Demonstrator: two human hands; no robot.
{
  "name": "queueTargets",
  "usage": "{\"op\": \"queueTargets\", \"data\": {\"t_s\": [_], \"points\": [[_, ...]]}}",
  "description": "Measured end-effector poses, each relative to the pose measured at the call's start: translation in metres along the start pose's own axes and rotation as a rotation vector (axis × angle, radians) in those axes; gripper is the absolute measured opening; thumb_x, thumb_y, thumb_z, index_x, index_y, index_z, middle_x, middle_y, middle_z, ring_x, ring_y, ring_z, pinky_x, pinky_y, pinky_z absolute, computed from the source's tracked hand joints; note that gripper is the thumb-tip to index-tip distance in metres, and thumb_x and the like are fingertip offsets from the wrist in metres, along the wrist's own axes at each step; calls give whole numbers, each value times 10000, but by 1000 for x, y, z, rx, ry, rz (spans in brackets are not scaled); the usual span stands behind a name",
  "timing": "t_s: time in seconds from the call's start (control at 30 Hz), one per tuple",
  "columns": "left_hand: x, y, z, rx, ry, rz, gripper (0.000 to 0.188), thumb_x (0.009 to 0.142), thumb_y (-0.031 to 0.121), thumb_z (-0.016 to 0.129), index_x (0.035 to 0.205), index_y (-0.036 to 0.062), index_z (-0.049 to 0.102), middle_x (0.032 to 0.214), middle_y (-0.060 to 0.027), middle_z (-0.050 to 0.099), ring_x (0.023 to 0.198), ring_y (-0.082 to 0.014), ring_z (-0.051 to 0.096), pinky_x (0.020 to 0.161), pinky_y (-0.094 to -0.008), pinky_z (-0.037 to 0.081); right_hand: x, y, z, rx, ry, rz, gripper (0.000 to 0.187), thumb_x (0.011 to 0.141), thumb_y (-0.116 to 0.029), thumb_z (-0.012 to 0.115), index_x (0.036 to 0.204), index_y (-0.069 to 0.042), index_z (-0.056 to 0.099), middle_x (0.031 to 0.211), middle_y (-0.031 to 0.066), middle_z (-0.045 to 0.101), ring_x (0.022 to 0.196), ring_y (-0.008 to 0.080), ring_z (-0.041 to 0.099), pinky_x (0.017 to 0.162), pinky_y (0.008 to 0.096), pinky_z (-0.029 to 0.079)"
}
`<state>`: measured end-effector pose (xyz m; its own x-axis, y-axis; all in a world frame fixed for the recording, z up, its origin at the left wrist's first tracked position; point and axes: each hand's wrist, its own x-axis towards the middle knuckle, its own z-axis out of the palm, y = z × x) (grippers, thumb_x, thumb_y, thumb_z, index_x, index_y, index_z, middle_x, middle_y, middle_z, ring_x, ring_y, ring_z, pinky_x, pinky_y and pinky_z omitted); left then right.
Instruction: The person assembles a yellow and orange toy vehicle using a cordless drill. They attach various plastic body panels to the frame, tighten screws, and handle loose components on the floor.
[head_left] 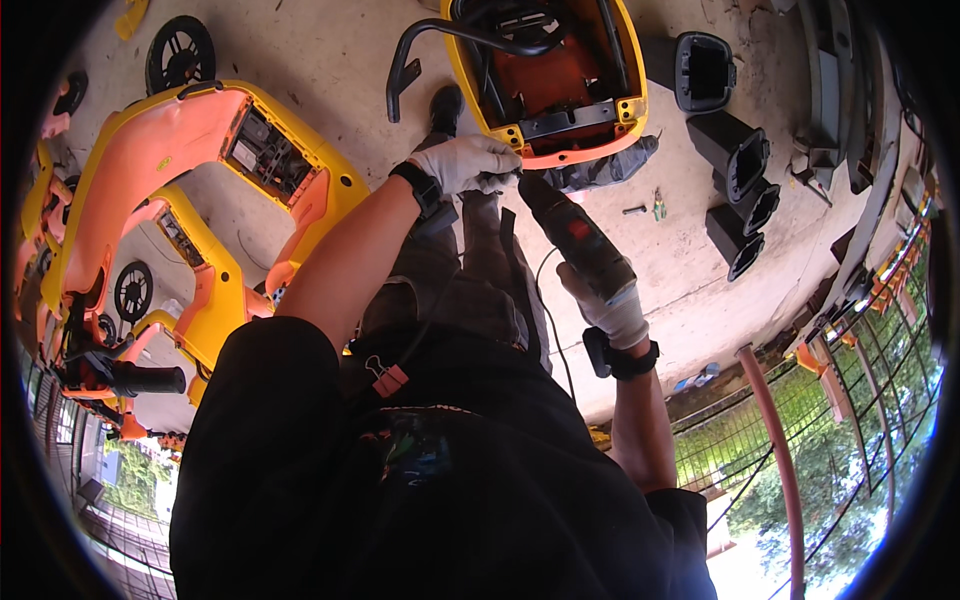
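Observation:
My right hand point(612, 302), in a pale work glove, grips a black power drill point(580, 238) with a red patch on its side. The drill points up and left, its tip close to my left hand point(465, 163). That gloved hand has its fingers pinched together at the tip; whatever they hold is hidden. Just beyond both hands stands a yellow and orange scooter body point(573, 157), its near rim by my left fingertips. Inside it show a black crossbar point(570, 120) and a reddish-brown interior. A bent black tube point(410, 52) reaches out over its left side.
On the left stand several yellow and orange scooters point(215, 310). A loose black wheel point(180, 55) lies behind them. Black plastic bins point(703, 72) lie to the right, near pliers point(659, 206) on the concrete floor. A thin cable point(541, 290) hangs by my legs. Wire fencing borders the right.

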<state>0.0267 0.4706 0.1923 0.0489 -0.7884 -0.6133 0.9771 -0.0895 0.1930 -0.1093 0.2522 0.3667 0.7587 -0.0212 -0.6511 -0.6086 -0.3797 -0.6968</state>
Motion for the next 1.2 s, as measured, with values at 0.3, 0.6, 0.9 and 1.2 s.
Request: {"op": "queueTargets", "data": {"t_s": [0.3, 0.6, 0.9, 1.2], "points": [[5, -11, 20, -224, 225, -16, 138, 960, 168, 633, 999, 36, 632, 830, -16, 618, 667, -74, 572, 587, -201, 501, -1, 3, 11, -14, 68, -40, 182, 793, -100, 735, 934, -17, 653, 757, 79, 660, 656, 184, 620, 629, 314, 504], [23, -22, 17, -36, 343, 7, 192, 946, 238, 662, 970, 48, 648, 764, 10, 601, 600, -63, 544, 498, -191, 408, 5, -6, 21, -121, 107, -33, 245, 801, -114, 735, 999, -28, 620, 766, 114, 663, 655, 234, 634, 620, 341, 503], [33, -14, 24, 471, 530, 61, 224, 873, 206, 651, 902, -5, 721, 722, -100, 675, 648, -192, 647, 599, -311, 508, 17, -22, 31, -305, 130, 58, 289, 804, -131, 720, 1048, -52, 586, 813, 181, 656, 745, 395, 641, 646, 396, 508], [46, 17, 18, 1204, 385, 22, 178, 864, 191, 607, 912, 54, 711, 850, -161, 692, 814, -338, 661, 758, -387, 520, 25, -15, 33, -222, 156, 57, 288, 803, -152, 729, 1032, -23, 610, 807, 172, 675, 751, 355, 667, 654, 377, 521]]}}
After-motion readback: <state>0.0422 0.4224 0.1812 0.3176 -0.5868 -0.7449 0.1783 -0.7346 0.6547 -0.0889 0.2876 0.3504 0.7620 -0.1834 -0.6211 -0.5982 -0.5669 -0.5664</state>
